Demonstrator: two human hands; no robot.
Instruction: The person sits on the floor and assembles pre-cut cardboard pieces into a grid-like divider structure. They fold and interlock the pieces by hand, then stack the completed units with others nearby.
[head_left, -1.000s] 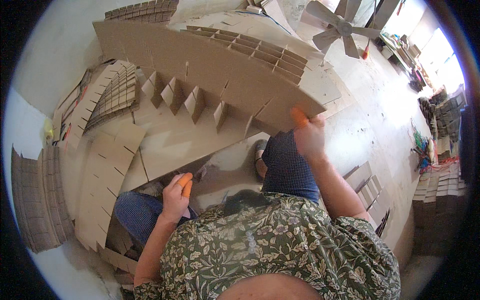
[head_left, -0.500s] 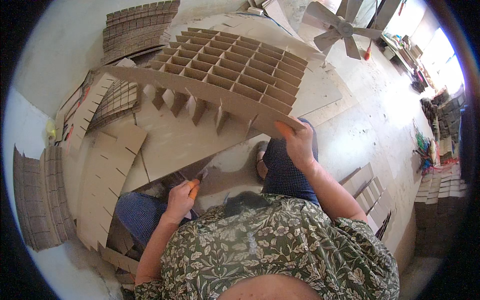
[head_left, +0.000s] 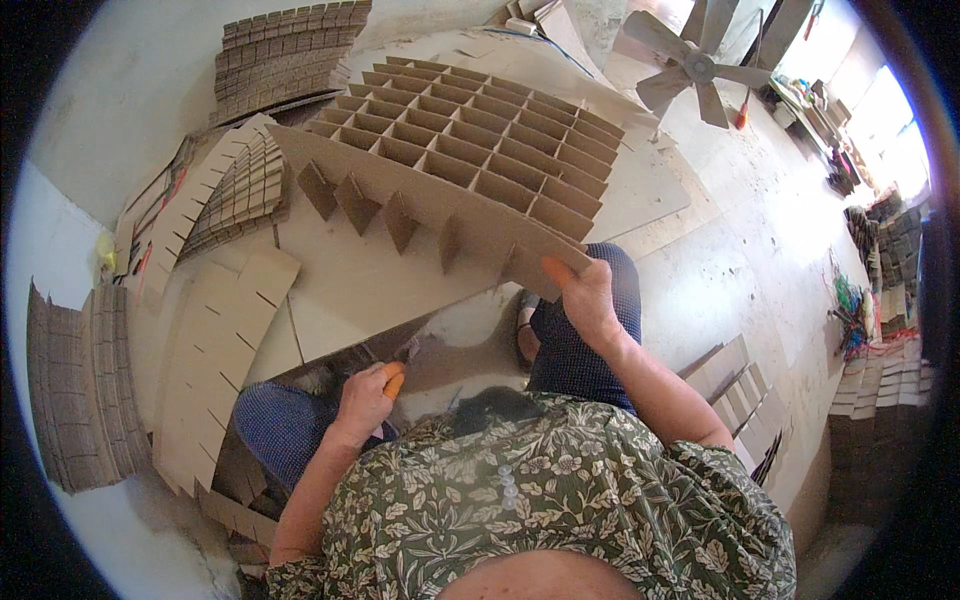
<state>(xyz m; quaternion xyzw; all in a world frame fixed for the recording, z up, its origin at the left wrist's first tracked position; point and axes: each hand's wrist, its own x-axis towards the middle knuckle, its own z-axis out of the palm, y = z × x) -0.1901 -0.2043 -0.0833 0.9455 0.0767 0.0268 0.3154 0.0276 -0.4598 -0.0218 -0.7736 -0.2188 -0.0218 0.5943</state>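
Right hand [head_left: 590, 300] pinching the cardboard grid [head_left: 430, 200], left hand [head_left: 367, 402] (orange-tipped too) curled near the left knee [head_left: 270, 420], grip unclear

Right hand [head_left: 590, 298] pinches cardboard grid [head_left: 420, 195] at near right corner; left hand [head_left: 368, 400] curled, nearside of grid, apart.

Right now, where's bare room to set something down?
Biggest: pale floor right of the right knee, bordered by the fan above and loose cardboard pieces below. Smaller: the pale work surface between the cardboard grid and the slotted sheet. Crowded: left edge, with the dark cardboard stack.
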